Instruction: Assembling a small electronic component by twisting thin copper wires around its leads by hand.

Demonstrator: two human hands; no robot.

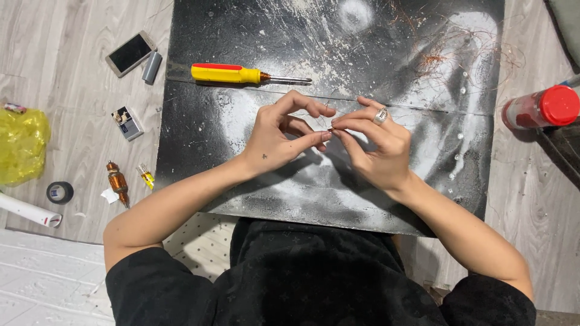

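Observation:
My left hand (281, 134) and my right hand (377, 148) meet fingertip to fingertip over a black board (199, 121) streaked with white scratches. Between the thumbs and forefingers of both hands is a tiny copper-coloured piece (330, 128), too small to identify, possibly thin wire. A ring sits on one finger of my right hand. A yellow-and-red-handled screwdriver (241, 74) lies on the board just beyond my hands, tip pointing right.
Tangled copper wire (447, 54) lies at the board's far right. A red-capped bottle (539, 107) lies to the right. On the floor to the left are a phone (130, 53), a grey cylinder (151, 67), a small box (127, 123), a copper-wound armature (116, 182), a tape roll (60, 192) and a yellow bag (21, 145).

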